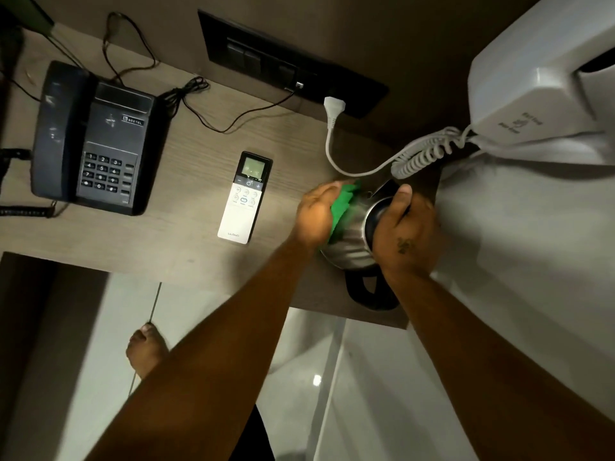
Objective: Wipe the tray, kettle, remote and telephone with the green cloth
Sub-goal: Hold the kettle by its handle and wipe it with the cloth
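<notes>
Kettle is seen at the right end of the bench, steel body standing upright on its dark base near the front edge, black handle pointing back toward the person. Green cloth is pressed against the kettle's left flank by the left hand, whose grip is closed flat over the cloth (fingers wrapped round it, cloth bunched between palm and metal). Right hand is laid over the lid, grip clamped down on the top of the kettle, thumb reaching the far rim; it appears to be steadying the body while the wipe is made.

Step in hand is judged to be the kettle wipe. No tray can be made out in this view.

Remote lies flat on the bench just left of the cloth hand, long axis running away from the person, screen end farthest. Telephone sits well apart at the far left, handset on its cradle. Since the cloth is carried by the left hand and both remaining items lie to the left of it, the left hand is the nearer one for each; the remote would be reached first.

White power cord trails behind the kettle to a wall socket (plug seated). It could be snagged if the kettle is turned.
</notes>
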`<state>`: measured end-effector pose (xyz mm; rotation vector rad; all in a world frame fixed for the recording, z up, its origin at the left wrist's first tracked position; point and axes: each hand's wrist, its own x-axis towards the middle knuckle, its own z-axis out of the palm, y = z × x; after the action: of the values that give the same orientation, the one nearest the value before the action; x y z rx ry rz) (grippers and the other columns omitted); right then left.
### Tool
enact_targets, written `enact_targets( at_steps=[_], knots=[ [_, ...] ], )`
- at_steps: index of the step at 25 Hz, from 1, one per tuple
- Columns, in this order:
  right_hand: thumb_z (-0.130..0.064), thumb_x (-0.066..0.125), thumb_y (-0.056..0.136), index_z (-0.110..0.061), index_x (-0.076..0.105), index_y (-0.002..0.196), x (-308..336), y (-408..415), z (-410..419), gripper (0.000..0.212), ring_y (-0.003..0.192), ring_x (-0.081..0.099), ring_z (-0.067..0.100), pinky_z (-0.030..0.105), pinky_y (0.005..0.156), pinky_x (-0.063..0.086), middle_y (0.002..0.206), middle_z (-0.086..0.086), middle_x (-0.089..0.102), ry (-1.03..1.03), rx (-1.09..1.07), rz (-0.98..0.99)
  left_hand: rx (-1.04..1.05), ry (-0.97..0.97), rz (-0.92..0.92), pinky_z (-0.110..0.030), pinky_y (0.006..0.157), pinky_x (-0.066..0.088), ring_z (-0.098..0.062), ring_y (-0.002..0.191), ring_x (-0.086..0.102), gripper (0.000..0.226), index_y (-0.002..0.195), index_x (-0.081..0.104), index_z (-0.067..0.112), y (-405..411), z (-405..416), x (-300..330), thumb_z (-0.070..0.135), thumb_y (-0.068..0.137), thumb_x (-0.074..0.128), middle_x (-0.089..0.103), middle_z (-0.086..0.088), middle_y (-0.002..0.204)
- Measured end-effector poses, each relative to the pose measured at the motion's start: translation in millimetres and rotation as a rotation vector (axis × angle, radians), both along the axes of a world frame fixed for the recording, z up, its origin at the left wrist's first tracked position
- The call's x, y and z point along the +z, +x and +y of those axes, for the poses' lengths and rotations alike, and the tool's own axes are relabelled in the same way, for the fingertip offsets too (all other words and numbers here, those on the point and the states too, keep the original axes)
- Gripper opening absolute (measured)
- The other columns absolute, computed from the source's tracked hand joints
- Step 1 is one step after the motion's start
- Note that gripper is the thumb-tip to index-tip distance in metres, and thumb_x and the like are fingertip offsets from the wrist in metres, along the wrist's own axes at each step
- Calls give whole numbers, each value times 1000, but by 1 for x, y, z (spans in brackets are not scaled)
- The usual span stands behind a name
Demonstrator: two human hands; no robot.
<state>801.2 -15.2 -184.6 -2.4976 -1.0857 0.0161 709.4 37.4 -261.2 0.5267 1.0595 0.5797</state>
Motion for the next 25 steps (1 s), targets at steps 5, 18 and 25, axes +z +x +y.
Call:
enact_targets(
  at_steps=[5,18,25],
  knots=[
    [-28,36,100,-7,65,91,-1,3,0,36,77,62,31,27,66,35,86,14,69,-18,-16,-34,220,203,55,-18,109,44,-13,135,54,44,144,50,-2,-15,-89,19,15,105,42,50,-11,152],
    [-31,31,100,-9,64,107,2,1,-2,41,90,63,29,30,76,43,100,14,69,-18,-10,53,249,59,188,-42,120,38,-32,142,47,36,142,52,7,-16,-86,20,11,106,44,50,-20,152],
    [-31,31,100,-10,64,108,-1,4,-3,41,92,62,25,23,76,36,103,11,69,-5,8,76,-145,55,193,-43,110,49,-29,118,67,33,115,77,11,5,24,-2,31,98,57,75,-14,121]
  ],
)
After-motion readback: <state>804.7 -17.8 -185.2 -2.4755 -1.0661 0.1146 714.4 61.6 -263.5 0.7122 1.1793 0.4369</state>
